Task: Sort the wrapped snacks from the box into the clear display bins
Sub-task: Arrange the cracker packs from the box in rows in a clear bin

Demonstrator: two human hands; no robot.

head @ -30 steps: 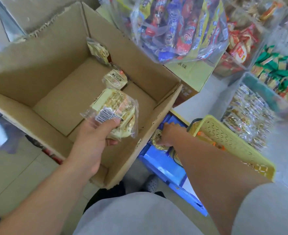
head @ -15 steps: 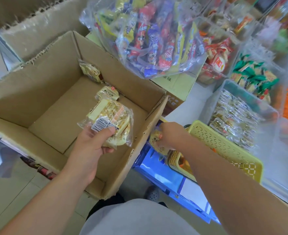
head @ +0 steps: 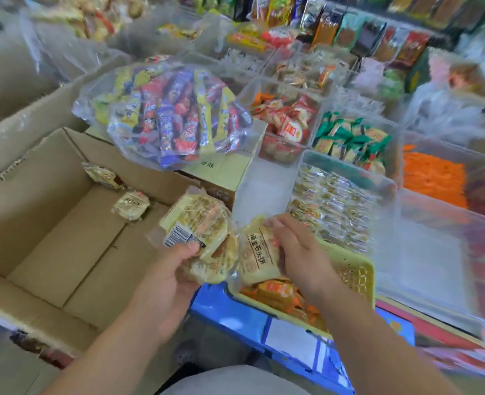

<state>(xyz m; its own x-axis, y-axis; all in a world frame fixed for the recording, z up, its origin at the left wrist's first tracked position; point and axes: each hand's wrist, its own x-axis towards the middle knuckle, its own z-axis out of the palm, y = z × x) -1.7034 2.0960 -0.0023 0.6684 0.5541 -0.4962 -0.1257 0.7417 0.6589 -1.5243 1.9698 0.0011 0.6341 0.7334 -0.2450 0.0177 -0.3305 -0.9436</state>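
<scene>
My left hand (head: 168, 276) grips a small stack of pale yellow wrapped snacks (head: 198, 223) over the right edge of the open cardboard box (head: 36, 220). My right hand (head: 298, 252) pinches another wrapped snack (head: 257, 255) of the same kind, right beside the stack and above a yellow basket (head: 358, 275). Two more of these snacks lie in the box, one on its floor (head: 130, 205) and one against the far wall (head: 101, 175). A clear bin (head: 346, 169) behind my right hand holds similar pale snacks.
A clear bag of colourful snack bars (head: 172, 115) sits on a second carton behind the box. Clear bins with red, green and orange snacks (head: 349, 135) fill the shelf to the right. A blue crate (head: 235, 315) lies under the basket. Hanging packets line the back.
My view swung up toward the shelf. My left hand carried its snacks from inside the box to the box's right edge. My right hand rose from beside the basket with a snack.
</scene>
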